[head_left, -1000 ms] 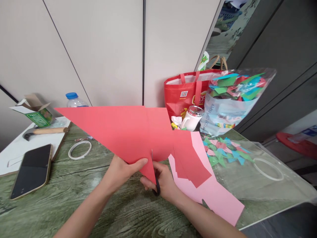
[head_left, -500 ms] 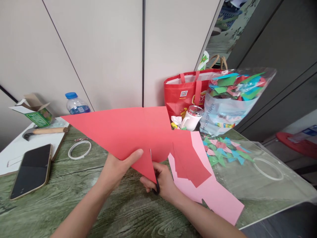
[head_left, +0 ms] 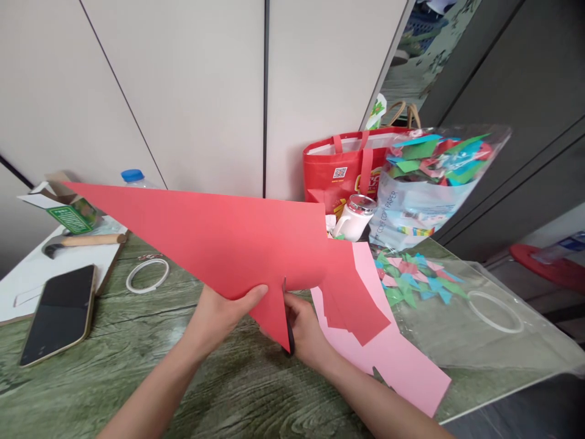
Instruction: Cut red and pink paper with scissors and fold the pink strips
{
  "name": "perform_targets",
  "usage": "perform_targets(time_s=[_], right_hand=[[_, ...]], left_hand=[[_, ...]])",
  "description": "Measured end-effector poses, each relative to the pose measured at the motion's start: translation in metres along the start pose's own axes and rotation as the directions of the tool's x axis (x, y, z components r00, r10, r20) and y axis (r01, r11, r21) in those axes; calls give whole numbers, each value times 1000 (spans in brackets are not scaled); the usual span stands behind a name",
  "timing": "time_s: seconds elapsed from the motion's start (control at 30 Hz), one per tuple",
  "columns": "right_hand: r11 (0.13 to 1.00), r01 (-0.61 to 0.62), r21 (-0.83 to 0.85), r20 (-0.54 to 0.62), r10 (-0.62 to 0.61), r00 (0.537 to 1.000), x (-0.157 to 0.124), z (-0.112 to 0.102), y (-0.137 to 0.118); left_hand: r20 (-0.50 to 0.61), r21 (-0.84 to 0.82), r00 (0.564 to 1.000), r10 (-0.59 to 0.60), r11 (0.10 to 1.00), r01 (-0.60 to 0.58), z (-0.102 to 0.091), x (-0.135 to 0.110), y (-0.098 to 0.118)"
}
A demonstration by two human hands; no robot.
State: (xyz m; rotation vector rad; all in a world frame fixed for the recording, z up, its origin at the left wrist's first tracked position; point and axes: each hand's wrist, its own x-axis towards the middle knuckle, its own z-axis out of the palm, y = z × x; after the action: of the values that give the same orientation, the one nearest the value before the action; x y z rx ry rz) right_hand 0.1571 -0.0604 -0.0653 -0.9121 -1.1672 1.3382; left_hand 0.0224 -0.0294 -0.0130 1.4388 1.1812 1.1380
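In the head view, clamped with the left hand (head_left: 223, 314) on large red paper (head_left: 205, 238), thumb pressed on top, other fingers hidden beneath; number of layers hard to tell. Held up ahead of both hands, stretching from well left of the left hand to just past the right hand (head_left: 305, 332). Closed, with the right hand, round the black handle of one pair of scissors (head_left: 290, 341), set into the near edge of the paper; only a sliver of blade visible, so impossible to tell how far parted. Right fingers partly covered too. Ahead of the left hand, mostly masked: one blue-capped bottle (head_left: 132, 176). Just right of the right hand, overlapped beyond counting: red paper pieces (head_left: 350, 292) on pink paper (head_left: 414, 363). Farther right, likewise uncountable: coloured paper scraps (head_left: 411, 277). Counted left of the left hand: one smartphone (head_left: 59, 314), one hammer (head_left: 89, 240), one white tape ring (head_left: 128, 277). Counted beyond the right hand: one lidded mug (head_left: 354, 221), one red tote bag (head_left: 322, 174).
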Motion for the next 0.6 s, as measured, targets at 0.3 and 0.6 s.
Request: perform_targets(time_s=[0.3, 0.6], right_hand=[[1000, -14, 20, -28, 15, 999, -1, -1, 10], [997, -61, 51, -16, 62, 998, -1, -1, 7]], left_hand=[[6, -22, 1000, -4, 1000, 5, 0, 2, 0], [30, -33, 1000, -1, 999, 2, -1, 1, 0]])
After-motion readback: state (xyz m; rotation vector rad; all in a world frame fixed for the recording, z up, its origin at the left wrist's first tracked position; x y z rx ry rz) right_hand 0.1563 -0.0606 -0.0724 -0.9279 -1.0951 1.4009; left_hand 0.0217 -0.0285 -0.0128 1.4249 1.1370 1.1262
